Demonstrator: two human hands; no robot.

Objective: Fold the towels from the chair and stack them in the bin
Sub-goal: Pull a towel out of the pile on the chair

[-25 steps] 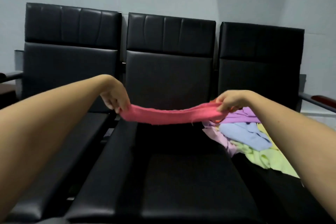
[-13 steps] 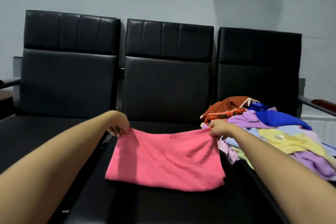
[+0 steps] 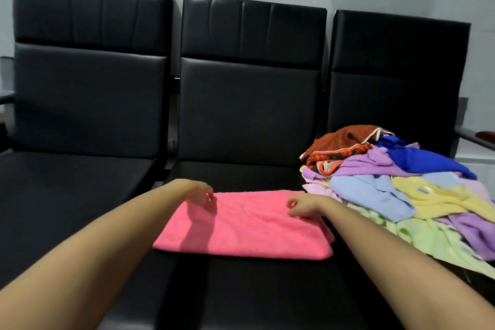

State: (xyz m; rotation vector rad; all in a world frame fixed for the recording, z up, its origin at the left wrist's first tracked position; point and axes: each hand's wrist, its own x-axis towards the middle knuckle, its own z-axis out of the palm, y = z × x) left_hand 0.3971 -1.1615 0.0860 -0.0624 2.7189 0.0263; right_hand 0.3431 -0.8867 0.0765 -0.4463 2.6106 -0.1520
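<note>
Three black chairs (image 3: 249, 104) stand in a row. A pile (image 3: 401, 195) of mixed-colour towels covers the seat of the right one. A pink towel (image 3: 246, 230) lies folded flat on the middle one, just beside the pile. The left hand (image 3: 199, 193) and right hand (image 3: 302, 206) are over its far edge, fingers loosely curled, gripping nothing.

Black chair seats (image 3: 241, 292): pink towel (image 3: 241, 225) flat on middle; towel pile (image 3: 401, 195) on right.
</note>
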